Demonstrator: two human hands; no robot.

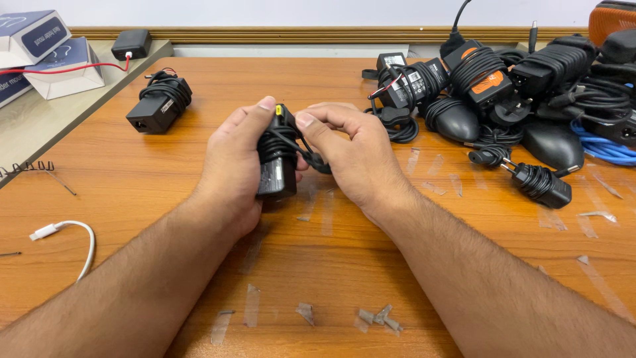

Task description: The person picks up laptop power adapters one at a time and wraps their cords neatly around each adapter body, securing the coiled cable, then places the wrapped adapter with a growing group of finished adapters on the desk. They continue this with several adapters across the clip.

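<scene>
Black and blocky, the laptop power adapter (277, 166) sits above the wooden worktop (199, 166) in the left hand (232, 169), whose grip is wrapped round its body, thumb at the yellow-tipped plug (279, 110). The right hand (354, 156) pinches the springy cord (308, 156) wound over it. Judging by looks, the brick is rigid, fairly dense, and best gripped by its flat sides; a heap of other adapters (503, 86) lies well apart.

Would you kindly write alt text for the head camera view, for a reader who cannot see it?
Two bare hands hold a black power adapter above a wooden table: the left hand grips its body, the right hand pinches its wrapped cable. A pile of black adapters lies at the far right, one more adapter at the far left.
</scene>
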